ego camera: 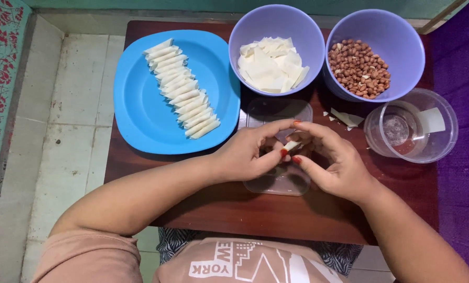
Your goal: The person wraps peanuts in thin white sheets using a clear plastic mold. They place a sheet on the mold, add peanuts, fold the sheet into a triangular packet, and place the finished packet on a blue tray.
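Low dark-brown wooden table (245,209) on tiled floor. Directly on it: blue plate (140,110), two lilac bowls (245,36) (402,36), clear round container (438,141), clear flat lid (276,183), pale wrapper scraps (347,119).

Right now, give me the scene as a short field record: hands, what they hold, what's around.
left hand: pinching small white wrapper piece
right hand: pinching the same piece
under hands: clear plastic lid
blue plate: row of rolled white pieces
left purple bowl: flat white wrapper sheets
right purple bowl: peanuts
clear container: a little liquid
surface: dark wooden table
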